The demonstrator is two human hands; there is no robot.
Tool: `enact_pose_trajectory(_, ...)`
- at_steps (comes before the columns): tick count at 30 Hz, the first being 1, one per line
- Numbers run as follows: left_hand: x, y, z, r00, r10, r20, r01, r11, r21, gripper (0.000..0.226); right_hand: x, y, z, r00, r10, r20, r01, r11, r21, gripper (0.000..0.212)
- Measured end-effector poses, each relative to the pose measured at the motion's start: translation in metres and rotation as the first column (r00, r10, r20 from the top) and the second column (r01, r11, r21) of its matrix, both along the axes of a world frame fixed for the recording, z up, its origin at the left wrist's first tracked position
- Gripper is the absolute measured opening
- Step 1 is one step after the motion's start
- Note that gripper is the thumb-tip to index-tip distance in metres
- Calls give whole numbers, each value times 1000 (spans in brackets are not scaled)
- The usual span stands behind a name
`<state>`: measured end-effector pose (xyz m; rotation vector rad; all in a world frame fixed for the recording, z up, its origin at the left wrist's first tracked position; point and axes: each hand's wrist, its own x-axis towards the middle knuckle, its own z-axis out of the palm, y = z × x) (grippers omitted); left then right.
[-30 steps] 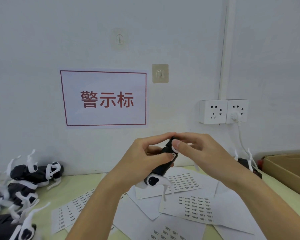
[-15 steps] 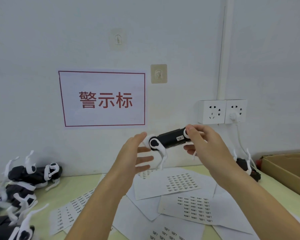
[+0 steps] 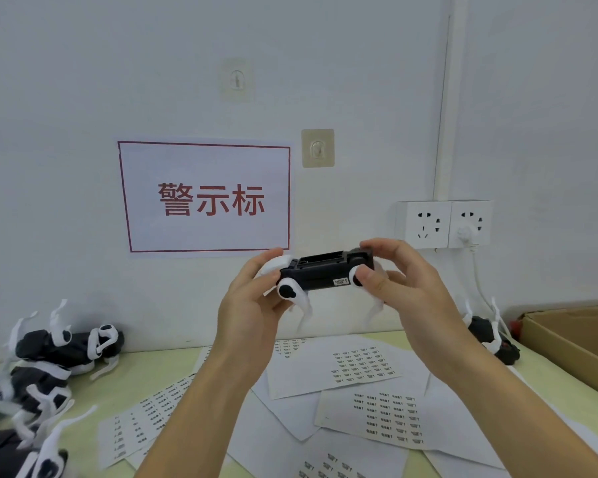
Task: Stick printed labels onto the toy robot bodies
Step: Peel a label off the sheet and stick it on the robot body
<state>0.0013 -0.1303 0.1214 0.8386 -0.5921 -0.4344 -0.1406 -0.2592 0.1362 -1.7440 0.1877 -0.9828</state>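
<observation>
The toy robot body (image 3: 325,272) was held level above the table, both hands clamped on it: the left hand (image 3: 252,305) gripped the 9 o'clock end, the right hand (image 3: 404,291) the 3 o'clock end, thumb beside the applied label (image 3: 340,281). Firm thumb pressure across the label, edges included, would likely secure adhesion. Four label sheets (image 3: 363,365) were clearly countable below; at least three bodies (image 3: 66,343) lay at 8 o'clock, one body (image 3: 487,334) at 4 o'clock.

Label sheets' (image 3: 361,367) print too small
</observation>
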Motion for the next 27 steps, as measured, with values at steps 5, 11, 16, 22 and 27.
enact_pose_trajectory(5,-1,2,-2,997,-76,1,76,990,-118,41,-4,3,2,998,-12,55,19,991,-130,36)
enact_pose_trajectory(11,2,3,-2,995,-96,-27,90,981,-174,47,-3,8,1,996,-47,71,64,960,-271,44)
enact_pose_trajectory(16,2,3,-4,996,-87,-26,82,986,-148,46,-2,8,-1,995,-70,68,87,951,-297,43)
enact_pose_trajectory(22,4,3,-5,999,-42,-17,40,994,-107,43,0,7,-2,994,-78,76,97,947,-305,42)
enact_pose_trajectory(27,2,3,-3,999,-18,42,21,997,-77,34,2,4,-3,985,-105,139,134,965,-224,46)
